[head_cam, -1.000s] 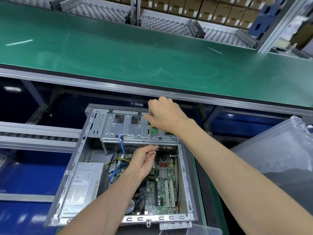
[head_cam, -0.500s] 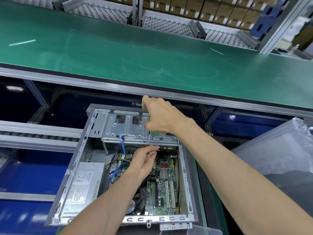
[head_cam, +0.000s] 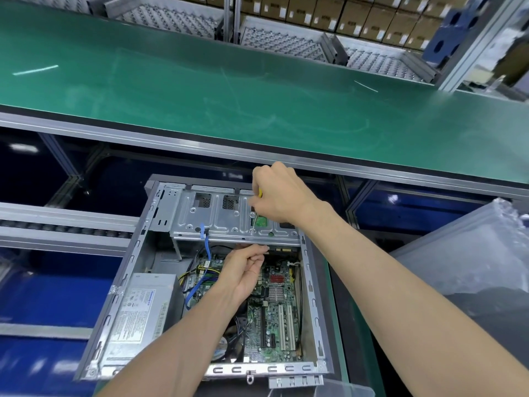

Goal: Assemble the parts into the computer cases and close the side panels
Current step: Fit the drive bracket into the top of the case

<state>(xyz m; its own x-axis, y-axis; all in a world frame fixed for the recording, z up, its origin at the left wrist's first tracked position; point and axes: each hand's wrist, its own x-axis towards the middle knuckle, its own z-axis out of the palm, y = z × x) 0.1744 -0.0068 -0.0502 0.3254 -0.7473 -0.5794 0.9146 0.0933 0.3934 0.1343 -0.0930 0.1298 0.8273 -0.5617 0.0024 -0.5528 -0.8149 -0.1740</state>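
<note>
An open grey computer case (head_cam: 126, 279) lies below me with its side panel off. Inside are a green motherboard (head_cam: 274, 319), a silver power supply (head_cam: 140, 313) and a metal drive cage (head_cam: 217, 216) across the far end. My right hand (head_cam: 283, 193) grips a thin yellow-handled screwdriver (head_cam: 256, 209) whose tip stands on the cage top. My left hand (head_cam: 243, 267) reaches under the cage's near edge and pinches a drive (head_cam: 283, 249) sitting in the cage. A blue cable (head_cam: 204, 247) hangs from the cage toward the board.
A wide green conveyor belt (head_cam: 257, 90) runs across beyond the case, edged by an aluminium rail (head_cam: 171, 141). Cardboard boxes (head_cam: 355, 12) and metal roller racks (head_cam: 280, 41) line the back. A clear plastic bag (head_cam: 469, 259) sits at right. Blue bins lie below left.
My right hand shifted a little over the drive cage, turning the screwdriver; more of its yellow handle shows now. My left hand has stayed under the cage edge.
</note>
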